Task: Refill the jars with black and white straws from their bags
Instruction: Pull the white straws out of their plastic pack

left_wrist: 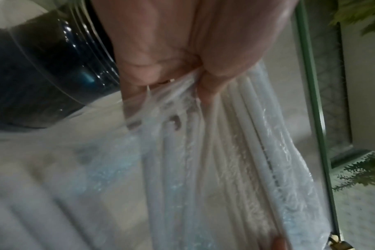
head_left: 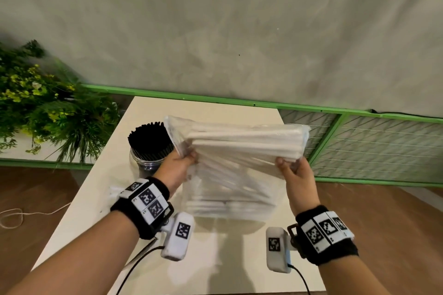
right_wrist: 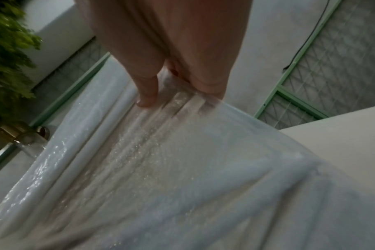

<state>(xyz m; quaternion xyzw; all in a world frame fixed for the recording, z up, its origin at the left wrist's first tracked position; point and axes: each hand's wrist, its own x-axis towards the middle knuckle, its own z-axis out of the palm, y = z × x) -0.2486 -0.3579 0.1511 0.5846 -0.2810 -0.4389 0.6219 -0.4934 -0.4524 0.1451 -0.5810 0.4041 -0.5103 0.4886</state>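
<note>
A clear plastic bag of white straws (head_left: 239, 141) is held up over the white table (head_left: 100, 189). My left hand (head_left: 179, 163) grips the bag's left side, fingers bunched into the plastic (left_wrist: 182, 94). My right hand (head_left: 291, 167) pinches the bag's right side, thumb and fingers on the film (right_wrist: 182, 94). The white straws (left_wrist: 246, 135) lie lengthwise inside the bag (right_wrist: 139, 169). A clear jar full of black straws (head_left: 149, 143) stands on the table just left of my left hand; its glass wall (left_wrist: 49, 67) shows in the left wrist view. No second jar is in view.
A leafy green plant (head_left: 43, 108) stands left of the table. A green-framed wire mesh fence (head_left: 359, 146) runs behind and to the right. Grey wall behind, wooden floor (head_left: 36, 194) on both sides, a thin cord on the floor at left.
</note>
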